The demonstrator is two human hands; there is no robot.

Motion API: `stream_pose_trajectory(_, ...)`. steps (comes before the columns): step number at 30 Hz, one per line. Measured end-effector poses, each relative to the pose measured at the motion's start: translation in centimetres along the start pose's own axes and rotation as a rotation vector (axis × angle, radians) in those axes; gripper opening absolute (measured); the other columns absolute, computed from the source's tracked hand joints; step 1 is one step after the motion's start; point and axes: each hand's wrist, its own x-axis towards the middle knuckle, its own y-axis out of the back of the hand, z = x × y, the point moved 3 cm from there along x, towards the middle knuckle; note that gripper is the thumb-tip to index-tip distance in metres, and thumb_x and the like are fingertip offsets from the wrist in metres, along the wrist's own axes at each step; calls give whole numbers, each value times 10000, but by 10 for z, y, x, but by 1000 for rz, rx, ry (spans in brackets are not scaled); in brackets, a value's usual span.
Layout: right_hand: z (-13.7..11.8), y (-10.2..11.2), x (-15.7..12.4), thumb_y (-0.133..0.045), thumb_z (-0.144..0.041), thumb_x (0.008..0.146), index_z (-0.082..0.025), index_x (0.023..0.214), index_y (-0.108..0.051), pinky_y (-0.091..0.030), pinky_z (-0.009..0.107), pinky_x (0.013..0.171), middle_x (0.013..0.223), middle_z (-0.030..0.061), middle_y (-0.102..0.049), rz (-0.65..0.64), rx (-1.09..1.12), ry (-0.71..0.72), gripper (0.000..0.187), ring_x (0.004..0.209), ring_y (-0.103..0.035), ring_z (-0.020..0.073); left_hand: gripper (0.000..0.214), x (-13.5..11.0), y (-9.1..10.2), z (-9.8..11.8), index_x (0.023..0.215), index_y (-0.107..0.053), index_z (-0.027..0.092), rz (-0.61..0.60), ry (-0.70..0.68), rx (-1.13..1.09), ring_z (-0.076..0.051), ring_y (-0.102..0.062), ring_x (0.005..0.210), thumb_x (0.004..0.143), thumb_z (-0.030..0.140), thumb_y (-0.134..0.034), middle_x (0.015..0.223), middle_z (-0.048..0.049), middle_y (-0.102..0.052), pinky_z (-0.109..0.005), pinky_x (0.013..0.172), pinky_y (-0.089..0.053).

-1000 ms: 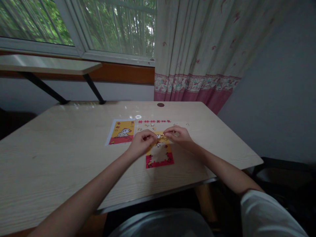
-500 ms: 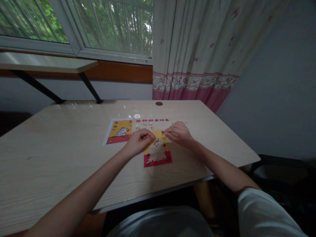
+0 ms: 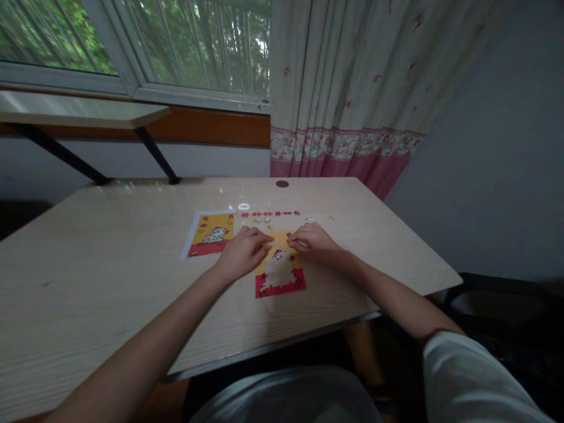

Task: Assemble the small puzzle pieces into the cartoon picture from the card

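A jigsaw puzzle [image 3: 282, 290] with a yellow top, a red bottom and a bare gap in its middle lies in front of me. A white chicken head with a red comb shows in its upper part. Over the puzzle's upper left edge is my left hand [image 3: 244, 252], its fingers bent and a small gap between thumb and forefinger. My right hand [image 3: 316, 239] is at the upper right of the puzzle, thumb and fingers pinched together at its surface. Whatever is between those fingertips is too small to make out.
Left of the puzzle lies a printed chicken picture [image 3: 214, 235]. Beyond it, red puzzle pieces [image 3: 268, 214] form a row, with several yellow pieces [image 3: 263, 221] nearer me. Pale pieces [image 3: 309, 218] lie farther right. A raised shelf [image 3: 83, 111] stands at the back left.
My right hand has moved slightly left over the puzzle, its fingers drawing closer together. The left hand has turned a little, its fingers straighter. The view has shifted slightly.
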Motion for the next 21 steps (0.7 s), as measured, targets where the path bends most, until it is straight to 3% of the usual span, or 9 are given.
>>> stream_pose_trajectory(5, -1, -3, 1, -529, -273, 867, -223, 917, -675, -325, 281, 815, 929, 4, -694, -48, 20, -16, 162, 896, -576, 145, 240, 2, -8, 1, 995, -677, 186, -38, -25, 68, -225, -505, 882, 870, 287, -499, 893, -74, -613, -362, 794, -418)
stream_pose_trajectory(11, -5, -4, 1, -531, -271, 868, -217, 914, -679, -332, 287, 809, 916, 9, -695, -44, 44, -12, 164, 898, -576, 153, 236, 3, -4, 4, 901, -675, 172, -19, -45, 87, -220, -492, 838, 893, 294, -473, 852, -72, -611, -350, 766, -410)
stream_pose_trajectory(21, -2, -8, 2, -597, -301, 830, -206, 907, -681, -344, 285, 769, 829, 11, -698, 116, 72, 8, 148, 807, -593, 146, 208, 6, -3, 12, 812, -667, 154, 46, 39, -146, -198, -524, 792, 866, 235, -483, 792, -60, -649, -335, 764, -389)
